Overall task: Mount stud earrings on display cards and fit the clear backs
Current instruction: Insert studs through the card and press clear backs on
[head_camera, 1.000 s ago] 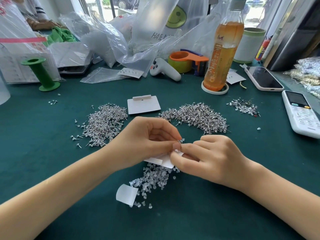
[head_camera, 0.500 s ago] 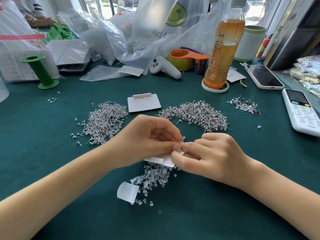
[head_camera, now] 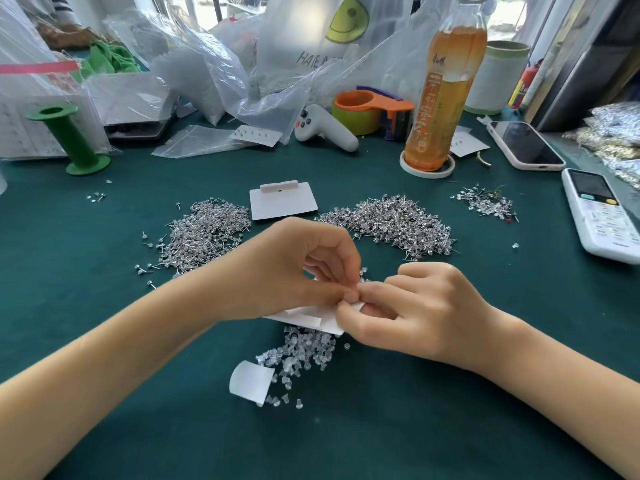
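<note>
Both forearms angle in from 7 and 5 o'clock, meeting above the clear backs (head_camera: 304, 351). The left hand (head_camera: 294, 268) curls, pinching the display card (head_camera: 308, 315); the right hand (head_camera: 415, 313) pinches the card's right edge, fingertips touching

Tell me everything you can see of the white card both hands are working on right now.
The display card is white, thin and paper-like, held roughly flat just above the pile of clear backs. Only its near edge and right corner show; the rest is hidden. The left hand covers it from above, the right hand pinches at its right end, fingertips meeting there. Any stud on it is hidden.
</note>
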Demonstrator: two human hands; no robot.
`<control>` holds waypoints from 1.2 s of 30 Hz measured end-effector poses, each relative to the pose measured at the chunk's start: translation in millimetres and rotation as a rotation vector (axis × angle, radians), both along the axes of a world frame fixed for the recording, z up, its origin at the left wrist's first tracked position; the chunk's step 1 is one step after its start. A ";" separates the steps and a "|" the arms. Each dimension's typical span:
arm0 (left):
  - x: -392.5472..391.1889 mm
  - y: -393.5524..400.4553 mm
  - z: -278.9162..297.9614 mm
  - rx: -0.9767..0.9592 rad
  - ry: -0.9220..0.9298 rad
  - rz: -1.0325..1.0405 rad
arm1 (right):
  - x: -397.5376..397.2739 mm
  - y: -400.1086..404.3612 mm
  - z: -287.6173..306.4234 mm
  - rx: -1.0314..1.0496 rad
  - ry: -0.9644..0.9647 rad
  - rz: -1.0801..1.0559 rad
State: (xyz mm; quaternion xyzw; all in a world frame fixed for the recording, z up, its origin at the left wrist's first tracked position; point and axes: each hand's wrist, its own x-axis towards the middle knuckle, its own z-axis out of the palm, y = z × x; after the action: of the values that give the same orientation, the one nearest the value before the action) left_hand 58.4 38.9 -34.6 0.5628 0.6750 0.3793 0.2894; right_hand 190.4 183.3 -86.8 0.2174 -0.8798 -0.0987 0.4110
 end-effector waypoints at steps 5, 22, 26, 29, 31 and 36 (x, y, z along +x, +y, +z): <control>-2.2 3.3 2.4 -0.048 -0.012 -0.033 | 0.7 -1.1 0.5 0.007 -0.022 -0.007; -1.1 3.1 -2.5 0.028 -0.103 0.069 | -2.2 1.1 1.9 -0.018 0.003 0.015; -3.0 3.1 -1.9 0.024 -0.019 0.029 | -2.8 -0.5 -0.6 0.012 0.044 0.007; -4.8 4.3 -0.8 0.012 0.006 0.003 | -3.0 -1.2 -0.1 0.026 0.064 -0.008; -6.1 5.2 -0.5 0.002 0.007 -0.009 | -3.0 -1.8 0.2 0.029 0.068 -0.012; -7.7 6.9 1.1 -0.009 -0.073 -0.011 | -2.8 1.2 2.4 -0.035 0.018 0.009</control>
State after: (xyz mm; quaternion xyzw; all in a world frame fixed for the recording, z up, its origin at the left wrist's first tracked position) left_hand 50.6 45.7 -33.5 0.5510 0.6625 0.3951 0.3184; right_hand 187.6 184.5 -84.4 0.2131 -0.8766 -0.0836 0.4232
